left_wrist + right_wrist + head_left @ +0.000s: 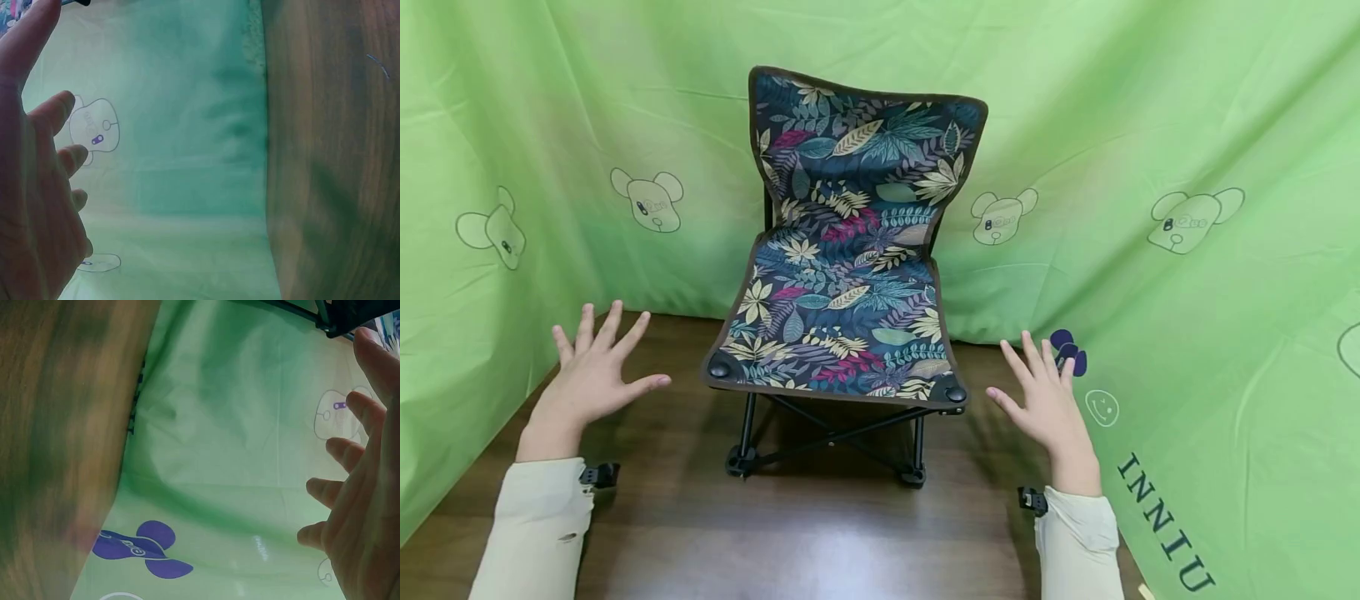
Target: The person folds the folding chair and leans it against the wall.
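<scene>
A folding chair (pixel 842 292) with dark leaf-patterned fabric stands unfolded in the middle of the head view, on thin black crossed legs. To its left my left hand (pixel 591 379) is held with the fingers spread, apart from the chair. My right hand (pixel 1041 400) is spread in the same way on the chair's right side, holding nothing. In the left wrist view the left hand (pixel 37 169) shows straight fingers against the green cloth. The right wrist view shows the right hand (pixel 362 481) with fingers extended, and part of the chair's black frame (pixel 331 319) beyond the thumb.
Green cloth (pixel 1075 125) with printed bear heads hangs behind the chair and along both sides. The chair stands on a brown wood-grain surface (pixel 790 542). Dark lettering (pixel 1165 521) is printed on the cloth at the right. Black wrist straps (pixel 600 476) show at both sleeves.
</scene>
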The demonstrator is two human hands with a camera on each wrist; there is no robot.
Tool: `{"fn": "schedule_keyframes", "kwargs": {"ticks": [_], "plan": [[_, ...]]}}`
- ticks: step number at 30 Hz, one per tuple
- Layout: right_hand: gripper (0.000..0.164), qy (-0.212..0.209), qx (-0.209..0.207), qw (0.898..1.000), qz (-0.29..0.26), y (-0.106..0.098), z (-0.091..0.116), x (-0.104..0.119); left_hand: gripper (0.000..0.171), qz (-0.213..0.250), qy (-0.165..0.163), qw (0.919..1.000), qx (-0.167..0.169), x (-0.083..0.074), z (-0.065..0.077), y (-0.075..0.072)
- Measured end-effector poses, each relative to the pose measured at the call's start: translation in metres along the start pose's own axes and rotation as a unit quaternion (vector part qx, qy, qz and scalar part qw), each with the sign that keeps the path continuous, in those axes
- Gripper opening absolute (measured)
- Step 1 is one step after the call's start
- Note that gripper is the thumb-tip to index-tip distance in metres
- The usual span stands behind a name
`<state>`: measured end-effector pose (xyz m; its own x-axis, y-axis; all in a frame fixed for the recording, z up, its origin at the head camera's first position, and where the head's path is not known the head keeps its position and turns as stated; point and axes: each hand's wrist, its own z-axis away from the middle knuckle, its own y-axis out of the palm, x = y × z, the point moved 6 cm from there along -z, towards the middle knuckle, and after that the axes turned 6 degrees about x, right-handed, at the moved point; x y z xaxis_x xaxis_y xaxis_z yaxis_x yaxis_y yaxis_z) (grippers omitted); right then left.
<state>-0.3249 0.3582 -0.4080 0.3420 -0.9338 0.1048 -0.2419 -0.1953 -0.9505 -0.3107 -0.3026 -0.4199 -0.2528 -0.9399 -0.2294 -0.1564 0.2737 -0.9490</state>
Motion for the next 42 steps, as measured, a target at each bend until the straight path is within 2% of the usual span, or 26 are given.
{"fn": "schedule_keyframes", "kwargs": {"ticks": [5, 15, 24, 30, 38, 42], "plan": [[0.084, -0.009, -0.002, 1.000, -0.017, -0.003, 0.001, 0.000, 0.107, 0.009, 0.007, 0.9999, -0.007, -0.001, 0.000, -0.004], [0.084, -0.054, -0.023, 0.996, -0.073, -0.010, 0.002, 0.008, 0.107, 0.042, 0.032, 0.9983, -0.025, -0.009, 0.002, -0.010], [0.085, -0.088, -0.045, 0.989, -0.111, -0.020, 0.003, 0.019, 0.108, 0.088, 0.067, 0.9924, -0.055, -0.018, 0.003, -0.020], [0.084, -0.110, -0.054, 0.983, -0.137, -0.027, 0.004, 0.031, 0.111, 0.122, 0.099, 0.9845, -0.076, -0.029, 0.003, -0.029], [0.085, -0.140, -0.072, 0.977, -0.147, -0.042, 0.005, 0.045, 0.110, 0.161, 0.147, 0.9696, -0.112, -0.048, 0.007, -0.044], [0.083, -0.158, -0.082, 0.971, -0.158, -0.048, 0.007, 0.051, 0.109, 0.178, 0.169, 0.9625, -0.116, -0.057, 0.010, -0.048]]}}
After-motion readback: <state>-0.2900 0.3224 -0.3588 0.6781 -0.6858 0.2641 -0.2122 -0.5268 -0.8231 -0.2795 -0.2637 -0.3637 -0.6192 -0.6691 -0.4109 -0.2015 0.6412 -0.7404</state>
